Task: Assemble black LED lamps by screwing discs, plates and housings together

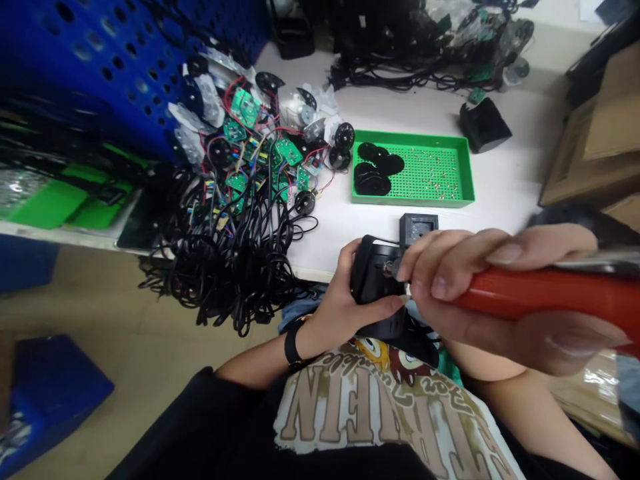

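At the near edge of the counter, I have a black plastic housing in my left hand, tilted with its hollow side toward the camera. It sits between that hand's fingers on its far left side and the thumb, which reaches across the near part, so the grip is firm; whether the counter bears any of its weight I can't tell.

My right hand is just to the right of the housing, wrapped around a red-bodied screwdriver, fingertips gathered near its front end. That end points into the housing, but from here I can't make out whether it touches.

Just beyond the housing I see a black block with a recess in its top. Farther out stands a green perforated tray, black discs heaped in its left end and small screws scattered over the right. Left of the tray lies a heap of green circuit boards, its black cables spilling over the counter's edge. A black box rests beyond the tray's right corner.
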The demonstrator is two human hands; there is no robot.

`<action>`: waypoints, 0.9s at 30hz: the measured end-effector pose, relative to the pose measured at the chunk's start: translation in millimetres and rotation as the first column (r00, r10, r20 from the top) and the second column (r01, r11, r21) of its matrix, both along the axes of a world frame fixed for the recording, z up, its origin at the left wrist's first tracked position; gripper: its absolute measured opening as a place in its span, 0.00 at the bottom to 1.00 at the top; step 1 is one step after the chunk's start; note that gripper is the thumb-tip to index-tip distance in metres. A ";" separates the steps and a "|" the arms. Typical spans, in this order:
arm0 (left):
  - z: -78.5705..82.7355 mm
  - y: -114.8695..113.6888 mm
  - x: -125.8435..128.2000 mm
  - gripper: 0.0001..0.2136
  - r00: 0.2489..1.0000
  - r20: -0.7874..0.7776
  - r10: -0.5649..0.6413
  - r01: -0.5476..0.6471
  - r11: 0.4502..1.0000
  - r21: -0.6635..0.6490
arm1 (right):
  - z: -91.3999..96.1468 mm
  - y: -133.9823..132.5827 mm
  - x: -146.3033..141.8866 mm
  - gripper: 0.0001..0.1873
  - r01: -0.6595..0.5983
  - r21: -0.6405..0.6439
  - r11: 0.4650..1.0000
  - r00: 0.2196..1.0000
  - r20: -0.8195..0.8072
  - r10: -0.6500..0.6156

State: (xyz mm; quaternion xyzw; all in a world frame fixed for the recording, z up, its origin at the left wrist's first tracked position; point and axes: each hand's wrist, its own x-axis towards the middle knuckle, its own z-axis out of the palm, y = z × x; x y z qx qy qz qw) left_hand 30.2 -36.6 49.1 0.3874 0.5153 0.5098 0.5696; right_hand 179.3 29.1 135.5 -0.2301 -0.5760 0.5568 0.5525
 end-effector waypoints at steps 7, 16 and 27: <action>1.3 5.5 1.4 0.38 0.998 0.064 -0.010 0.011 1.000 -0.022 | -20.8 8.5 -8.8 0.11 -0.079 0.096 0.992 0.991 -0.104 0.089; -11.4 4.4 3.1 0.34 0.966 0.247 0.078 -0.046 0.990 -0.134 | -53.5 34.4 -43.3 0.12 -0.027 0.280 0.960 0.958 -0.267 0.105; -24.5 -5.9 -13.8 0.38 0.821 0.539 0.191 -0.085 0.973 -0.215 | -5.9 24.0 -18.0 0.13 0.308 0.101 0.946 0.942 -0.171 -0.289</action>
